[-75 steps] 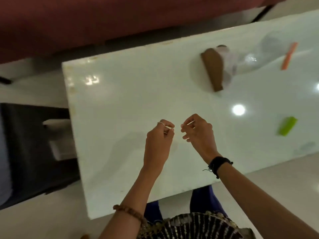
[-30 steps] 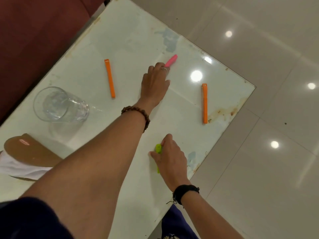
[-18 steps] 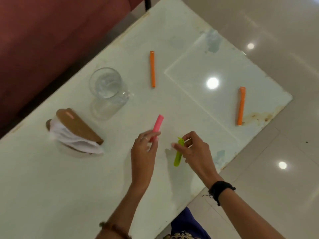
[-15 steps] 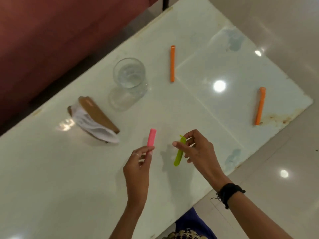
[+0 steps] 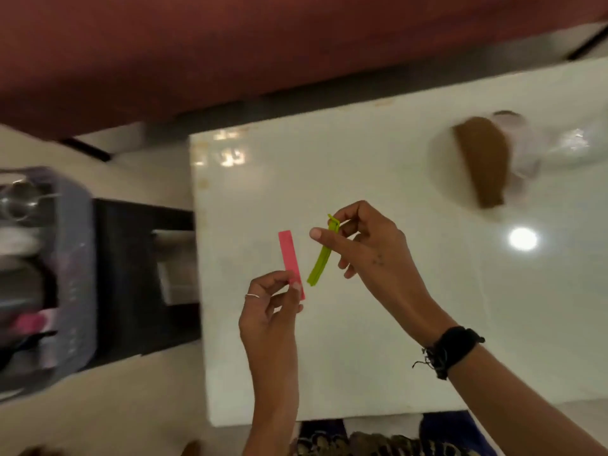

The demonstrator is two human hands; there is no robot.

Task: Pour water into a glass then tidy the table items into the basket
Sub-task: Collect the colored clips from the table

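two hands raised over a white table (image 5: 362, 373), each pinching one clip. left hand (image 5: 268, 312): ring on one finger, thumb and fingertips closed on the lower end of a pink clip (image 5: 291, 260), which stands nearly upright above the hand. right hand (image 5: 371, 255): black wristband (image 5: 452, 350) at the wrist, thumb and fingers closed on the upper end of a green clip (image 5: 324, 255), which hangs slanting down to the left, its lower tip just beside the pink clip but apart from it. both clips are held clear of the tabletop, near the table's left half.

further out, left of the table: a black stand (image 5: 138, 278), and beside it at the frame's left edge a grey-lilac basket (image 5: 74, 264), blurred, holding shiny and pink items too smeared to name.

far right of the table: a brown-and-white object (image 5: 482, 162) lying on its side, blurred, touching or overlapping a clear glass (image 5: 572, 146); which, i cannot tell. a bright light reflection (image 5: 522, 239) sits on the tabletop nearby.

beyond the table: a dark red surface (image 5: 263, 41) across the top.
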